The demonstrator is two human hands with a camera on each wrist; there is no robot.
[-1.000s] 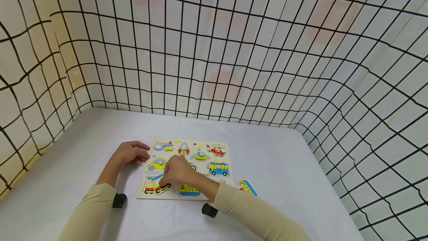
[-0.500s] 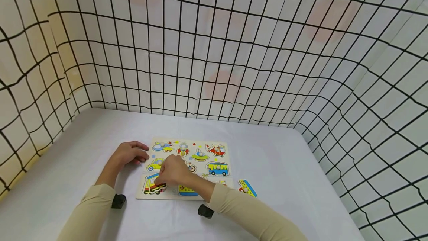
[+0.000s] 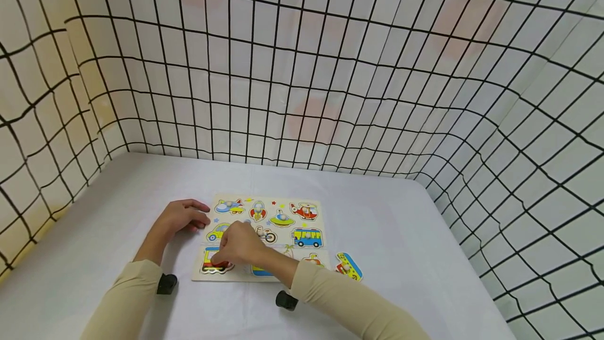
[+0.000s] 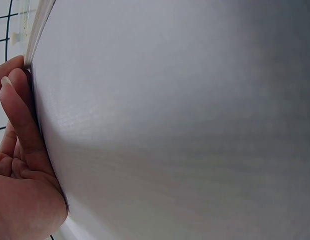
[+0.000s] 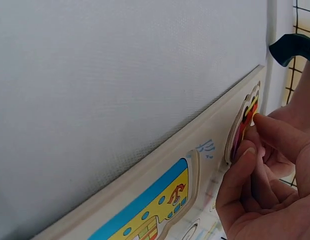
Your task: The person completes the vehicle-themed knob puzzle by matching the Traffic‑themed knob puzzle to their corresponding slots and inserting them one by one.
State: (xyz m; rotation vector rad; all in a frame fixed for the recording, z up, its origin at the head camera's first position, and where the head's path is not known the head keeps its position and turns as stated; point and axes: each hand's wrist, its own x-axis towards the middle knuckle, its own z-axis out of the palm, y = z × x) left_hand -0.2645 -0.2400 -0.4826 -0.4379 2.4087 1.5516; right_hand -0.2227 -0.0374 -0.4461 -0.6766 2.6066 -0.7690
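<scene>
A wooden knob puzzle board (image 3: 273,201) with vehicle pictures lies on the white table. My right hand (image 3: 241,244) is over its near left part and pinches the train piece (image 3: 207,263) between thumb and fingers. In the right wrist view the train piece (image 5: 241,122) sits at its place on the board, its edge standing a little above the surface; the knob is hidden by the fingers. My left hand (image 3: 183,216) rests on the table at the board's left edge, fingers loosely bent and holding nothing. In the left wrist view its fingertips touch or nearly touch that edge.
A loose yellow and blue piece (image 3: 349,266) lies on the table just right of the board. The bus (image 3: 308,237), helicopter (image 3: 304,211) and several other pieces sit in the board. Black wire mesh (image 3: 292,93) surrounds the table's back and sides.
My right hand has moved slightly left with the train piece, which was tilted across its train-shaped place and now lines up with it. The left hand has stayed put.
</scene>
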